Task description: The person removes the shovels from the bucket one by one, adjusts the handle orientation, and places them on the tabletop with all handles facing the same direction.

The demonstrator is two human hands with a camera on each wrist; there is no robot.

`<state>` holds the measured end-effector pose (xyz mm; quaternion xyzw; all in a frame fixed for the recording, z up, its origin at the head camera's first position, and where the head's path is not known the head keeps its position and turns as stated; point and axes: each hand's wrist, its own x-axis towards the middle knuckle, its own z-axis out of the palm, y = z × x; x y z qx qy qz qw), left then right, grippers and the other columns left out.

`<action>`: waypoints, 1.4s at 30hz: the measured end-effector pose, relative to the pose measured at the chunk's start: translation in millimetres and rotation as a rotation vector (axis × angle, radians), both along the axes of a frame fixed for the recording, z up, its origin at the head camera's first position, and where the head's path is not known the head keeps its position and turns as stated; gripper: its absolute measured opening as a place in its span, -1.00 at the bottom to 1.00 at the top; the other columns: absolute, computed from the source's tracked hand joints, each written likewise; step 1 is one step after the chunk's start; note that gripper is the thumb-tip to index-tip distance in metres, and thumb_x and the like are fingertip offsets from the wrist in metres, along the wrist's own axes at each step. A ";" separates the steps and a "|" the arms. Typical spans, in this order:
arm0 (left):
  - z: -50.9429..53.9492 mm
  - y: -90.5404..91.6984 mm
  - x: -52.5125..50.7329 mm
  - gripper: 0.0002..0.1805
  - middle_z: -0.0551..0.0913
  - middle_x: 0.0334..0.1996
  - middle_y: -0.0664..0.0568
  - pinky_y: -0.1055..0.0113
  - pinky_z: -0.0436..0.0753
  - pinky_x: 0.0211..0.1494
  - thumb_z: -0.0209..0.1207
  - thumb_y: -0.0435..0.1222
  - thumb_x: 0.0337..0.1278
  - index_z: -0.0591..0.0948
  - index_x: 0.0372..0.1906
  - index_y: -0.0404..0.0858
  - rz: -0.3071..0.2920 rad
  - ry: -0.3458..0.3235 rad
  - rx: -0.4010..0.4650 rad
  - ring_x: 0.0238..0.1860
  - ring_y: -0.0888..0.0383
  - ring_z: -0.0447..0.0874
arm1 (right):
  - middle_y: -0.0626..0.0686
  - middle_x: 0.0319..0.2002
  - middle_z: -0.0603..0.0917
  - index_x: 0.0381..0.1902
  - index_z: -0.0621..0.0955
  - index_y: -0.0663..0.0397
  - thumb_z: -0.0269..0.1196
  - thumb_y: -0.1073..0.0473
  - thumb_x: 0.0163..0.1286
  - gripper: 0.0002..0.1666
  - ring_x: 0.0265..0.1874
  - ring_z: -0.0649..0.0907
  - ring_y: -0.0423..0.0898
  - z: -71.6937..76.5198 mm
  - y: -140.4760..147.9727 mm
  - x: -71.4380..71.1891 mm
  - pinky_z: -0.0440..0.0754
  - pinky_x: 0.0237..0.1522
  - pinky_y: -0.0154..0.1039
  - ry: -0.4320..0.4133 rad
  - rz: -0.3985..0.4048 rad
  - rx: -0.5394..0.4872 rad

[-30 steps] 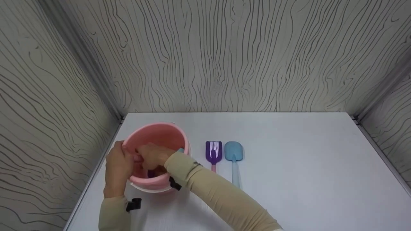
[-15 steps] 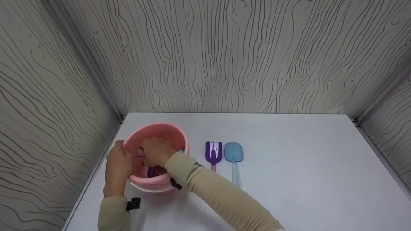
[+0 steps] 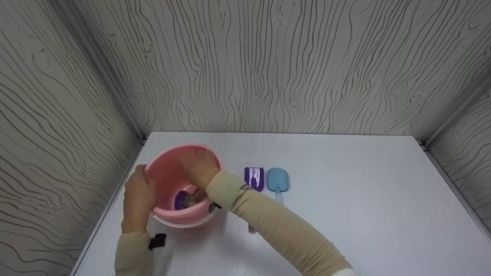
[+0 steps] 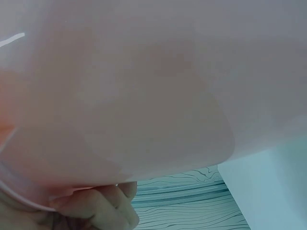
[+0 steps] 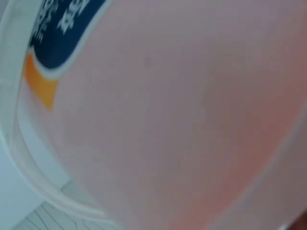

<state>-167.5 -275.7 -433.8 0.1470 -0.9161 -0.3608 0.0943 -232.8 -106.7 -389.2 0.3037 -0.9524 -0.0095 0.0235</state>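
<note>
My left hand (image 3: 139,197) grips the left rim of a pink bucket (image 3: 182,218), which stands at the table's left; in the left wrist view its curled fingers (image 4: 108,208) lie along the bucket wall (image 4: 158,105). Inside the bucket, near the far right wall, is my right hand (image 3: 200,168); its fingertips are hidden, so whether it holds anything cannot be told. Below it in the bucket lie a purple item (image 3: 180,200) and other small items. The right wrist view shows the bucket's outer wall (image 5: 158,105) and white handle (image 5: 43,187).
Right of the bucket, a purple scoop (image 3: 254,178) and a light blue scoop (image 3: 278,179) lie side by side on the white table (image 3: 364,199). My right sleeve (image 3: 280,230) crosses over their handles. Patterned panels (image 3: 261,69) stand behind and at both sides.
My right hand has moved up and right within the bucket, away from the pinkish piece it was touching near the left wall. More of the bucket's contents shows. My left hand keeps its hold.
</note>
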 end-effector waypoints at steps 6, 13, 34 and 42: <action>-1.8 0.0 2.1 -0.47 0.60 0.21 -0.44 -0.21 0.76 0.10 -0.27 -0.21 0.73 0.32 0.49 -0.46 0.009 -0.027 0.028 0.05 -0.27 0.74 | -0.14 -0.33 0.74 -0.10 0.80 -0.17 0.45 0.00 0.45 -0.87 -0.42 0.67 -0.17 -1.1 -5.0 -5.7 0.80 -0.27 -0.22 0.130 -0.046 0.289; 0.2 -0.4 0.9 -0.46 0.59 0.21 -0.44 -0.19 0.78 0.07 -0.27 -0.19 0.73 0.31 0.51 -0.45 0.017 -0.048 0.026 0.03 -0.26 0.74 | -0.15 -0.42 0.61 -0.21 0.72 -0.20 0.39 -0.09 0.48 -0.84 -0.46 0.57 -0.16 -3.4 -12.1 -4.4 0.69 -0.25 -0.30 0.237 -0.039 0.520; 1.3 -0.2 -0.8 -0.46 0.62 0.16 -0.45 -0.20 0.77 -0.01 -0.29 -0.20 0.73 0.37 0.45 -0.49 0.016 -0.002 -0.019 -0.01 -0.27 0.75 | -0.16 -0.22 0.78 -0.09 0.78 -0.29 0.44 -0.14 0.44 -0.82 -0.21 0.65 -0.11 2.6 -7.7 -7.3 0.62 0.03 -0.21 0.354 0.054 0.471; 0.8 -1.2 -1.3 -0.47 0.61 0.19 -0.45 -0.20 0.77 0.00 -0.28 -0.21 0.72 0.36 0.47 -0.46 0.016 -0.036 -0.010 0.02 -0.28 0.74 | -0.18 -0.40 0.71 -0.34 0.72 -0.28 0.25 -0.14 0.62 -0.71 -0.41 0.60 -0.17 5.2 1.7 -6.6 0.57 -0.15 -0.26 0.411 0.078 0.379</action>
